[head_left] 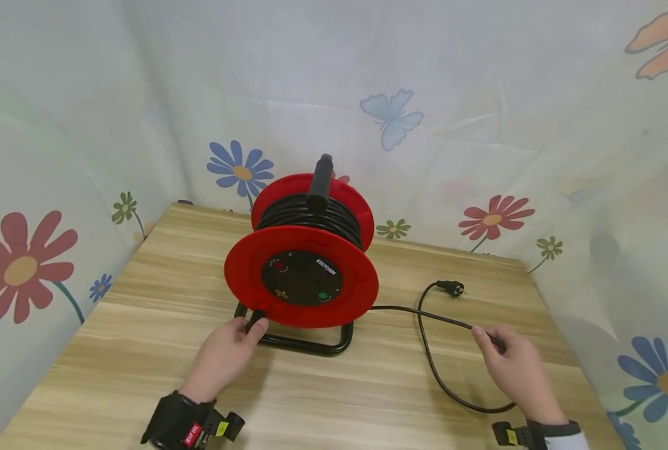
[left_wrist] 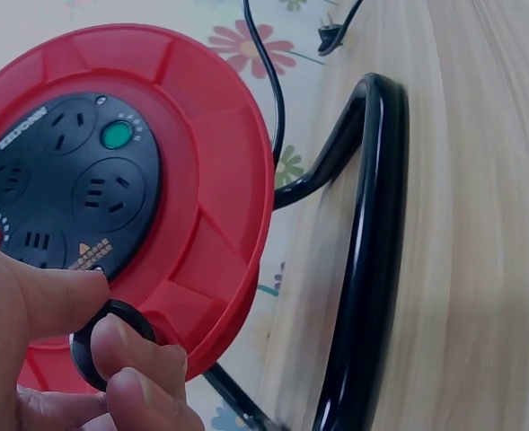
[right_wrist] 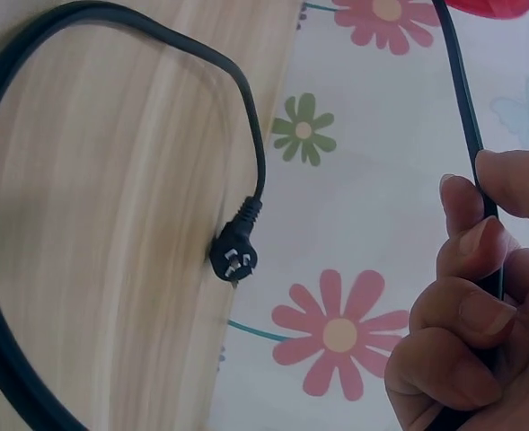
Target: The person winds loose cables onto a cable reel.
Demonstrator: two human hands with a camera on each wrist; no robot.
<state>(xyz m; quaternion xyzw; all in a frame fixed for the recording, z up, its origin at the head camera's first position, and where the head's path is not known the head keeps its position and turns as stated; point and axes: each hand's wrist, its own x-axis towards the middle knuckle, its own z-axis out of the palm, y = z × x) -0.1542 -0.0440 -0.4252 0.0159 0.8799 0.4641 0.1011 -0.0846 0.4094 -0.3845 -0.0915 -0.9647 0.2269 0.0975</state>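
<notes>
A red cable reel [head_left: 301, 275] with black cord [head_left: 311, 215] wound on its drum stands on the table. Its face carries a black socket panel [left_wrist: 66, 180] with a green and a red button. My left hand [head_left: 227, 353] grips the small black crank knob [left_wrist: 111, 341] at the lower edge of the red disc. Out to the right, my right hand [head_left: 513, 365] holds the power cord [right_wrist: 466, 108], fingers curled round it and thumb pressed along it. From there the cord loops over the table to its plug [right_wrist: 234, 253], which lies near the back right.
The reel stands on a black tube frame [left_wrist: 367, 251] with a black carrying handle [head_left: 320, 184] on top. The wooden table [head_left: 322, 400] meets a pale floral curtain [head_left: 452, 156] at the back and both sides.
</notes>
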